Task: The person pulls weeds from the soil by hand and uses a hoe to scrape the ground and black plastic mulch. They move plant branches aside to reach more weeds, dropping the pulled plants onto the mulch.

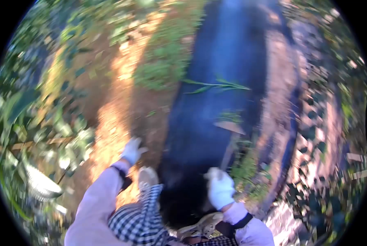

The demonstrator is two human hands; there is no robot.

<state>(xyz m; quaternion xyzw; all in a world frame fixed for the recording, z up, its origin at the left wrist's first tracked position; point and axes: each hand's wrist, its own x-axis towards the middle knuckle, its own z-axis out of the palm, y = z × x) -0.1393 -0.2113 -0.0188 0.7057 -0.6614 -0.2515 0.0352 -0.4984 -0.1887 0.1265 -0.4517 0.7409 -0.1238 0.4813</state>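
My left hand [133, 151], in a white glove, hangs over the brown soil beside the black sheet, its fingers apart and nothing in them. On the right, my right hand [220, 187], also gloved in white, is closed at the sheet's near right part. A tool with a pale flat blade [230, 126] and a thin shaft rises from near this hand; its handle is hidden. Across the black plastic sheet [208, 123] lies a green leafy sprig [218, 86]. Small green bits rest on the blade.
Weeds [249, 172] grow along the sheet's right edge. Low green plants [161, 65] border its left side. Leafy plants stand on both far sides. My shoes [148, 177] are at the bottom, one beside the sheet and one near its lower end.
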